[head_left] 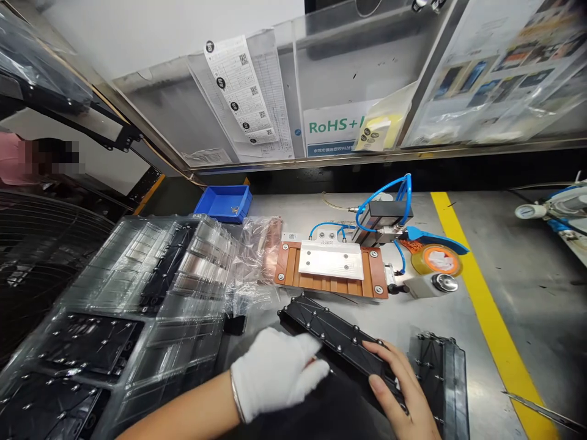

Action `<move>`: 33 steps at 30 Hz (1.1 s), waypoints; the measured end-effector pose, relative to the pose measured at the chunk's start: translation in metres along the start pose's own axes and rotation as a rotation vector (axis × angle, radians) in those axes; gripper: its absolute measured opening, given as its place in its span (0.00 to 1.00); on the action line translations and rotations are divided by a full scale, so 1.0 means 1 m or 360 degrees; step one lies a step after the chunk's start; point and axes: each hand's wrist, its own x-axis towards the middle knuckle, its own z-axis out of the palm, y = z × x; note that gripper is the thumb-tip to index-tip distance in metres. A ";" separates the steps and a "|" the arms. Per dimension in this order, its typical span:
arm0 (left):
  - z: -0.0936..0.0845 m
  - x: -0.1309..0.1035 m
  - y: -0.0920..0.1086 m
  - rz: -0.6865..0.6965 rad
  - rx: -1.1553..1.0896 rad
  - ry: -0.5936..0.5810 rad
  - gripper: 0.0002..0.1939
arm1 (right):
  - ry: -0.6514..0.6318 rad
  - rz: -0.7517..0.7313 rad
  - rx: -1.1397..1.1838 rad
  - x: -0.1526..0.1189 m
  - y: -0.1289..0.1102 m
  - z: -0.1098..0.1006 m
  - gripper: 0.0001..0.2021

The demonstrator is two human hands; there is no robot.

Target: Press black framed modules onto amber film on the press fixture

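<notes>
A long black plastic part, studded along its top with several small shiny metal pins, slants across the front of the bench. My right hand, bare, grips its near right end, with fingers over the top and thumb on the near side. My left hand wears a white glove and is at the part's near side. Its index finger overlaps the part's edge and its thumb is spread apart from it; I cannot tell whether it presses on the part. Behind the part sits a brown fixture with a silver plate.
Clear plastic trays holding black parts fill the left. Another black part lies at right, near tweezers. Behind are a blue bin, a pneumatic cylinder, a tape roll and a white bottle. A person is far left.
</notes>
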 end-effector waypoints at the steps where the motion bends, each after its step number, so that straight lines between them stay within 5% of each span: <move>1: -0.002 -0.001 -0.008 -0.0082 0.0109 -0.0026 0.17 | -0.0006 0.0038 -0.0017 0.002 0.001 -0.004 0.23; 5: -0.006 -0.004 -0.020 -0.0069 0.0313 0.0072 0.16 | -0.0082 0.0111 0.0013 0.010 -0.003 -0.012 0.24; 13: -0.014 0.005 -0.008 0.0259 0.0046 0.0205 0.10 | -0.0120 0.0200 0.0106 0.012 -0.015 -0.004 0.24; 23: 0.007 0.027 -0.004 0.0303 0.0229 0.0197 0.16 | -0.0327 0.0267 0.0175 0.018 -0.005 0.001 0.27; 28: -0.019 0.005 0.004 0.0535 -0.0417 0.0199 0.14 | -0.0184 0.0270 0.0346 0.011 -0.024 0.003 0.26; 30: -0.025 -0.013 -0.005 0.0482 -0.0904 0.0478 0.12 | -0.0219 0.0315 0.0696 0.009 -0.028 -0.003 0.25; 33: -0.013 -0.018 -0.024 -0.0022 -0.2022 0.1478 0.17 | -0.0359 0.0321 0.1180 0.004 -0.033 -0.011 0.30</move>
